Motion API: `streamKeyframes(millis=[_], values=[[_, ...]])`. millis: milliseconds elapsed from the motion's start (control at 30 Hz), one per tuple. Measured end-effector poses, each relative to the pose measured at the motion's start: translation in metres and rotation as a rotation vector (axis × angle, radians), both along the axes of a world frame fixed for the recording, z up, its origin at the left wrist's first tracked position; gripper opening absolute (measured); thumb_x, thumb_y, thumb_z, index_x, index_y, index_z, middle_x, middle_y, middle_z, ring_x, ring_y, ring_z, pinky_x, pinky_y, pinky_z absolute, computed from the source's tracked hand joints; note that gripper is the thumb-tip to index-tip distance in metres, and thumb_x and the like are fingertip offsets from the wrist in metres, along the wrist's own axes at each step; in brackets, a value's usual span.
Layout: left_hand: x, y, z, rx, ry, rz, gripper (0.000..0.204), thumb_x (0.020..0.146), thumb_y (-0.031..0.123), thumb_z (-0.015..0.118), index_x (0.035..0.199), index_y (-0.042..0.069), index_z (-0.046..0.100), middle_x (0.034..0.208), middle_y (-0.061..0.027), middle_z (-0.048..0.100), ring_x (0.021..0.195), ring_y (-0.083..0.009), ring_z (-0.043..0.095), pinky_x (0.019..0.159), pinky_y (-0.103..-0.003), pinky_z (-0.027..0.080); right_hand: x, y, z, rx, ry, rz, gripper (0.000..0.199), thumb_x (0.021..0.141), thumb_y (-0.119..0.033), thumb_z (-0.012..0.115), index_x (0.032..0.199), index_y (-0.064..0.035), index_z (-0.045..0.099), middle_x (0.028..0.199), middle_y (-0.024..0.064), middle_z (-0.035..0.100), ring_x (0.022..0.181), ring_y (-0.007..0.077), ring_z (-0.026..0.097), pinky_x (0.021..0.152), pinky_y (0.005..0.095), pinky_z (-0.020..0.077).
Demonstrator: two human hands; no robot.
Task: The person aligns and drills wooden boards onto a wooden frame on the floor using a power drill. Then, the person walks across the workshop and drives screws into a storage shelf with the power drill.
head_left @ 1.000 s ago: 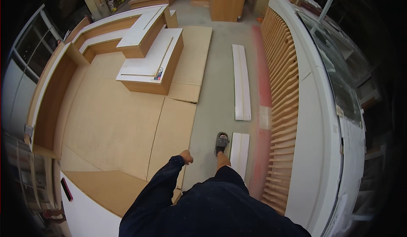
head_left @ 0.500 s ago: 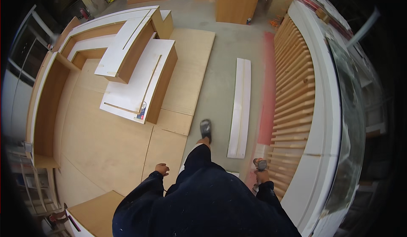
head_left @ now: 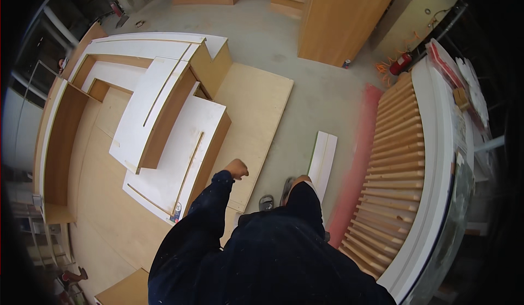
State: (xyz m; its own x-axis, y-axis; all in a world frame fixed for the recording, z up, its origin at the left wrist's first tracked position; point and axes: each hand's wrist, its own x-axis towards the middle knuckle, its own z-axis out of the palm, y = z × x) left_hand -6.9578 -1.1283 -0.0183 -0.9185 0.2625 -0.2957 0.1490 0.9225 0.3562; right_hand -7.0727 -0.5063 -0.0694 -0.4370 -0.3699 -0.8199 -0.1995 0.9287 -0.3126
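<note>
My left hand (head_left: 237, 169) swings ahead of me at the left, its fingers curled in with nothing seen in them. It is above the plywood sheet (head_left: 261, 97), beside the white-topped wooden counter unit (head_left: 183, 147). My right hand is hidden behind my body and leg. A long white board (head_left: 323, 163) lies on the floor just right of my feet, its near end covered by my leg. My shoes (head_left: 266, 202) stand on the grey floor between the plywood and that board.
To the right runs a curved white unit (head_left: 436, 157) with a row of wooden slats (head_left: 394, 177); a red strip (head_left: 357, 157) lies along it. Ahead stand a tall wooden panel (head_left: 344, 21), a pillar (head_left: 417, 16) and a red fire extinguisher (head_left: 401, 63). Further left is a curved wooden shelf (head_left: 65, 147).
I have stepped forward alongside the white board. My left hand has swung forward and its fingers have curled. My right hand, earlier holding a power tool by the slats, has gone out of sight.
</note>
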Motion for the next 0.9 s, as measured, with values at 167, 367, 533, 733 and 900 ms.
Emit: streamKeyframes(millis=[167, 367, 533, 733, 900], values=[[-0.112, -0.111, -0.032, 0.44, -0.476, 0.891, 0.02, 0.065, 0.009, 0.064, 0.062, -0.01, 0.061, 0.069, -0.022, 0.063, 0.058, -0.0277, 0.066, 0.048, -0.038, 0.052, -0.131, -0.124, -0.009, 0.101, -0.04, -0.051, 0.021, 0.082, -0.025, 0.057, 0.089, -0.0086, 0.068, 0.079, 0.0134, 0.067, 0.063, 0.026, 0.065, 0.06, 0.0348, 0.0502], [-0.129, -0.169, -0.069, 0.53, -0.84, 1.657, 0.009, 0.069, 0.008, 0.069, 0.072, 0.006, 0.06, 0.06, -0.0089, 0.052, 0.057, -0.0224, 0.055, 0.052, -0.035, 0.054, -0.344, -0.281, -0.048, 0.157, 0.051, 0.461, 0.023, 0.081, -0.026, 0.057, 0.089, -0.0084, 0.069, 0.083, 0.0134, 0.068, 0.068, 0.0258, 0.067, 0.063, 0.0339, 0.0503], [-0.165, -0.192, -0.007, 0.817, -0.866, 1.965, 0.011, 0.071, 0.002, 0.065, 0.068, 0.005, 0.054, 0.056, -0.0054, 0.041, 0.049, -0.0169, 0.044, 0.05, -0.036, 0.055, -0.512, -0.537, 0.083, -0.063, 0.179, -0.138, 0.022, 0.068, -0.021, 0.07, 0.069, -0.0008, 0.061, 0.054, 0.0089, 0.058, 0.046, 0.0185, 0.058, 0.048, 0.0344, 0.0474], [-0.242, -0.309, -0.046, 0.93, -0.718, 2.118, 0.014, 0.066, 0.003, 0.069, 0.064, 0.002, 0.055, 0.061, -0.007, 0.049, 0.057, -0.0204, 0.053, 0.054, -0.039, 0.055, -0.628, -0.775, 0.165, -0.386, 0.318, -0.115, 0.014, 0.068, -0.01, 0.068, 0.072, 0.0002, 0.059, 0.055, 0.0056, 0.055, 0.044, 0.0152, 0.054, 0.043, 0.0302, 0.0444], [-0.265, -0.454, -0.157, 0.506, -0.49, 1.459, 0.015, 0.068, 0.02, 0.071, 0.076, 0.01, 0.062, 0.072, -0.0063, 0.059, 0.069, -0.0236, 0.059, 0.062, -0.04, 0.054, -0.663, -0.97, 0.157, -0.719, 0.034, -0.218, 0.015, 0.069, -0.004, 0.067, 0.08, 0.0, 0.057, 0.059, 0.0043, 0.055, 0.045, 0.0131, 0.054, 0.042, 0.0266, 0.0401]])
